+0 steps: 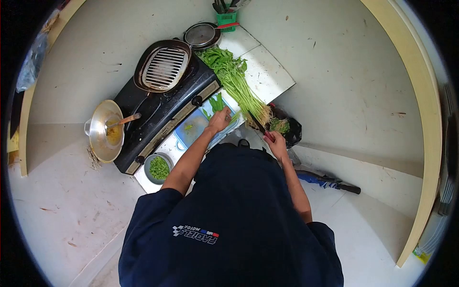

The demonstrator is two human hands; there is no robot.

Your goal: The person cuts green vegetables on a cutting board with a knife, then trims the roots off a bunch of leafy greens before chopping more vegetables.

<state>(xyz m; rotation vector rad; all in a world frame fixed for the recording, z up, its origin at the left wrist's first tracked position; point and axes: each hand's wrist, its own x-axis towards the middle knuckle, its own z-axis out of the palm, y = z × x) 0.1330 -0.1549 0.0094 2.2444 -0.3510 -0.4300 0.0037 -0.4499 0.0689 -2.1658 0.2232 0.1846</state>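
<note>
My left hand (220, 119) is closed around a few leafy green stalks (217, 102) over the blue cutting board (187, 131). Their leaves point toward the stove. My right hand (277, 145) grips the reddish handle of a knife (258, 125), its dark blade angled up and left near the root ends of a large bunch of long-stemmed greens (236, 81). That bunch lies on the white counter, beyond both hands. Small green bits lie on the board. Left of my left forearm, a grey bowl (147, 168) holds finely chopped greens (159, 168).
A black stove (143, 112) borders the board, carrying a grill pan (165, 67) and a wok (100, 136) with a wooden-handled utensil (129, 119). A strainer (201, 34) sits at the back. A black plastic bag (295, 133) with trimmings is beside my right hand.
</note>
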